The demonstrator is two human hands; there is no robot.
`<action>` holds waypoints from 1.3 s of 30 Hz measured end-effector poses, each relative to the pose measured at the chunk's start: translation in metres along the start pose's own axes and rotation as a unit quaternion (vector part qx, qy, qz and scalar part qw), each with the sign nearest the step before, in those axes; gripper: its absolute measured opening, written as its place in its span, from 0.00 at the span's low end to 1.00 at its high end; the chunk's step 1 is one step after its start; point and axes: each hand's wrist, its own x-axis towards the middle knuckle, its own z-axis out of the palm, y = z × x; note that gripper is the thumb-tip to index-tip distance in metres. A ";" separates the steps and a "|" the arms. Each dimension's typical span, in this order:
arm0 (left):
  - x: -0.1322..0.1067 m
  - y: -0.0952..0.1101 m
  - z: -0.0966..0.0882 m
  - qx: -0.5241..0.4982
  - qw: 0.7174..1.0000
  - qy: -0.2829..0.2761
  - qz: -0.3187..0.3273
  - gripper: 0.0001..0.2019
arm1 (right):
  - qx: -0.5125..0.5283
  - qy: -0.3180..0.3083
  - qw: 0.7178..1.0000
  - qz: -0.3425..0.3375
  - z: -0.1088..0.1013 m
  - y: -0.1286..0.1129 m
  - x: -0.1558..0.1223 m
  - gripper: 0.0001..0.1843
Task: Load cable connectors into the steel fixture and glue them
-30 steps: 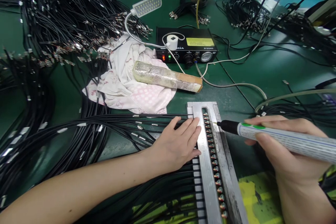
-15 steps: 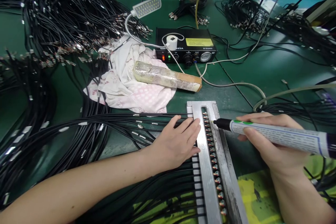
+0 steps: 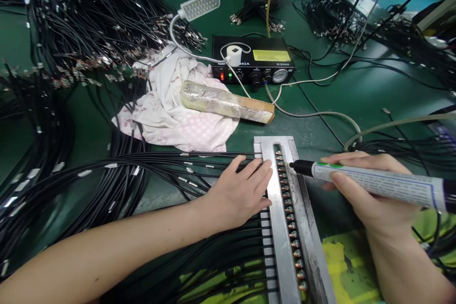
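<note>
Steadying, apparently, the metal jig (image 3: 280, 218), the left hand (image 3: 238, 197) lies with fingers (image 3: 252, 168) spread; the right hand (image 3: 384, 221) grips the pen (image 3: 384, 186), seemingly for precision.

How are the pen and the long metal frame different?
The pen is rounded, with a pale printed body and black front; the metal frame is flat and silvery grey. The pen is gripped in the right hand; the metal frame lies flat with the left hand touching it. Both are long and narrow.
</note>
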 end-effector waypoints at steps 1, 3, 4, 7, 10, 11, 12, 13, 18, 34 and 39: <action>0.000 0.000 0.000 0.000 1.000 0.002 0.001 0.23 | 0.002 -0.001 1.000 0.002 0.000 0.000 0.000 0.13; 0.000 0.000 0.001 0.001 1.000 0.006 0.002 0.23 | 0.005 -0.004 1.000 0.006 -0.001 0.000 -0.001 0.13; 0.000 0.000 0.001 0.001 1.000 0.008 0.003 0.23 | 0.005 -0.005 1.000 0.007 -0.001 0.000 -0.001 0.13; 0.000 0.000 0.001 0.002 1.000 0.009 0.002 0.23 | 0.002 -0.005 1.000 0.006 -0.001 -0.001 -0.001 0.13; -0.001 0.000 0.001 -0.002 1.000 0.005 0.001 0.24 | -0.005 -0.005 1.000 0.008 -0.001 -0.002 -0.001 0.12; -0.001 0.000 0.001 -0.003 1.000 0.004 0.001 0.24 | -0.005 -0.005 1.000 0.011 -0.002 -0.002 -0.001 0.12; -0.001 0.000 0.001 -0.003 1.000 0.004 0.001 0.24 | -0.004 -0.006 1.000 0.013 -0.002 -0.003 -0.001 0.11; -0.001 0.000 0.000 -0.003 1.000 0.005 0.001 0.24 | -0.003 -0.007 1.000 0.014 -0.002 -0.003 -0.001 0.11; -0.001 0.001 0.000 -0.002 1.000 0.004 0.002 0.24 | -0.004 -0.014 1.000 0.016 -0.003 -0.002 -0.001 0.11; 0.000 0.000 0.000 0.008 1.000 0.002 0.002 0.23 | 0.049 0.051 0.997 -0.027 -0.008 -0.011 0.003 0.12; 0.001 0.001 -0.001 0.015 1.000 -0.001 0.005 0.23 | 0.021 0.087 0.996 -0.018 -0.019 -0.030 0.000 0.09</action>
